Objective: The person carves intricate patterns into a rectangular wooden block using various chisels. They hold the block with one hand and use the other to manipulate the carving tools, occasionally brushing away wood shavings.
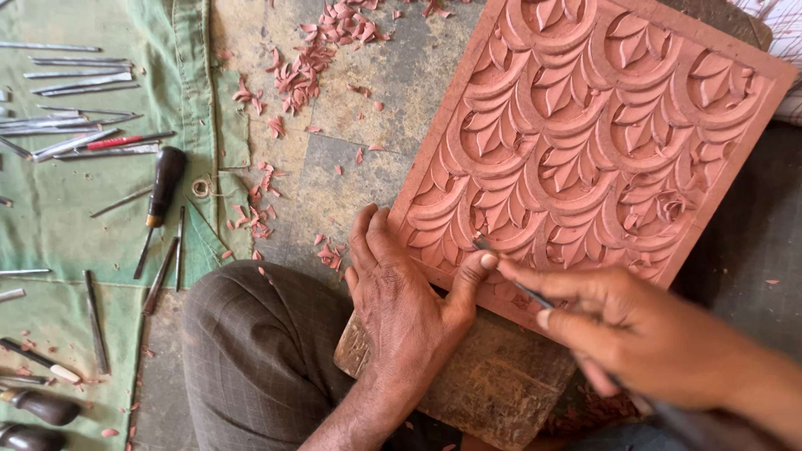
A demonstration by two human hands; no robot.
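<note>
At far left of the frame, chisels [79, 138] lie on a green cloth [58, 209]. Pink chips [313, 50] litter the floor at upper centre. Lower centre, the left hand [401, 305] presses flat on the panel's edge, thumb against the tool tip. Upper right holds the carved panel [601, 134], tilted on a wood block [493, 384]. Lower right, the right hand [635, 330] pinches a thin tool [522, 288], its tip touching the carving.

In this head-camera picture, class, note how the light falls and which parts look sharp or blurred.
Head view: soft, even daylight with no glare; shallow shadows sit in the carved panel's grooves; the left hand and chisels on the green cloth look sharp; the right hand is slightly blurred.
</note>
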